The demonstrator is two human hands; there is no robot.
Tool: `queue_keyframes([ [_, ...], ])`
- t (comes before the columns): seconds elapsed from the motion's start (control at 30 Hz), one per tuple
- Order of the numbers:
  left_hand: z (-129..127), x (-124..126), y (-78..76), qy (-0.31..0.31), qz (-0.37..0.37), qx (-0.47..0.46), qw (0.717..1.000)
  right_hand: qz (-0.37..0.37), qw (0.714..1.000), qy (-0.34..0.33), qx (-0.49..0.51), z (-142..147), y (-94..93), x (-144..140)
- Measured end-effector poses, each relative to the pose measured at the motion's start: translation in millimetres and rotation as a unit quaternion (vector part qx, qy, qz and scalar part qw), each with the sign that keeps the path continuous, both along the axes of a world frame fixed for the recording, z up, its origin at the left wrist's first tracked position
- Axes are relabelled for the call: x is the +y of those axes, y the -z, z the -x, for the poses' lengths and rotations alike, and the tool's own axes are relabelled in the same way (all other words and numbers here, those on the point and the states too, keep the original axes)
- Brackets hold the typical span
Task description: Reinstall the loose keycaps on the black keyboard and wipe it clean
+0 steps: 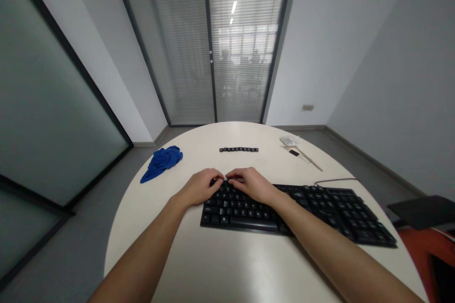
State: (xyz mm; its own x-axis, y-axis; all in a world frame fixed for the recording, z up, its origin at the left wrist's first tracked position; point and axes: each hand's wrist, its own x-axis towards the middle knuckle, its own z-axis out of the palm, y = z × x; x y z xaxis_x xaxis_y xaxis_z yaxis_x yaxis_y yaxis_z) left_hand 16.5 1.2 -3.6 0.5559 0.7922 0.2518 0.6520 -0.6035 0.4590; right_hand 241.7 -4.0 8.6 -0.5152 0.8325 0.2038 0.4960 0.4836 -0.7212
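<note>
A pale table (213, 265) bears a black, apparently white-lettered keyboard (316, 202).

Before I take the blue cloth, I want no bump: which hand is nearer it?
Left. The left hand is right of the blue cloth, at the keyboard's upper left corner; the right hand is farther right.
</note>
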Motion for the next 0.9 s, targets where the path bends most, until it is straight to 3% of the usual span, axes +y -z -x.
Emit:
queue_keyframes([
  [0.17,0,1,1.3,0.001,0.0,0.004,1.0,0.061,0.994,-0.006,0.086,-2,14.4,6],
  [0.43,0,-1,-0.1,-0.008,0.012,0.002,1.0,0.117,0.984,-0.015,0.135,-2,15.7,9],
  [0.7,-1,-1,-1.2,-0.006,0.007,0.003,1.0,0.12,0.983,0.011,0.136,1,19.2,10],
  [0.9,-1,-1,-0.2,-0.007,0.002,0.001,1.0,0.068,0.994,0.043,0.08,1,17.5,7],
])
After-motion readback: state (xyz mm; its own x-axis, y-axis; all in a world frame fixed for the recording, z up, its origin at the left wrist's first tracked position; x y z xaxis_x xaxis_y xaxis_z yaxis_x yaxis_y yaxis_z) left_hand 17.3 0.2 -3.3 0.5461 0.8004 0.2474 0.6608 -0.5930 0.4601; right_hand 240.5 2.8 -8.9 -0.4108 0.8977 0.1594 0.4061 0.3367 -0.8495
